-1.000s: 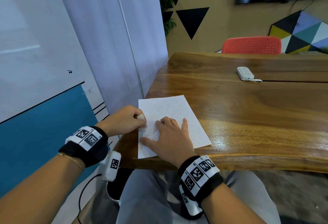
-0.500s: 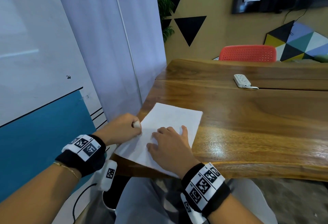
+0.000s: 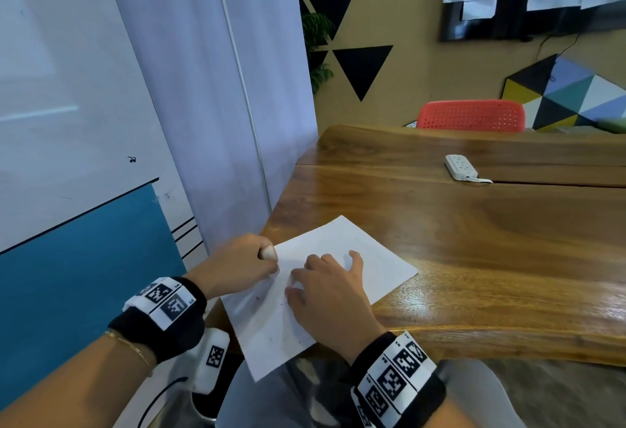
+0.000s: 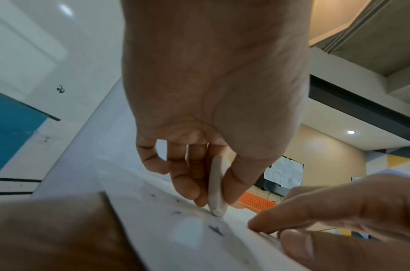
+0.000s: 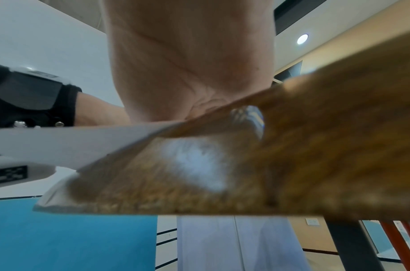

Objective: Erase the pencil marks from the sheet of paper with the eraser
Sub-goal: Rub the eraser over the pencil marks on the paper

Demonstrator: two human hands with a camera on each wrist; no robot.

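A white sheet of paper (image 3: 376,258) lies turned at an angle on the near left corner of the wooden table (image 3: 491,241), one corner overhanging the edge toward my lap. Dark pencil marks (image 4: 214,229) and crumbs dot it. My left hand (image 3: 244,263) pinches a flat whitish eraser (image 4: 216,185) between thumb and fingers, its lower tip touching the paper. My right hand (image 3: 325,288) lies flat on the sheet, fingers spread, holding it down. In the right wrist view only the wrist, the paper's edge (image 5: 60,144) and the table's rim show.
A white power strip (image 3: 461,166) lies far back on the table. A red chair (image 3: 471,116) stands behind it. A white curtain (image 3: 210,106) and a white and blue wall (image 3: 74,224) close off the left side.
The sheet has been rotated clockwise under my right hand, so one corner now hangs off the table edge. My left hand stayed at its left edge with the eraser.
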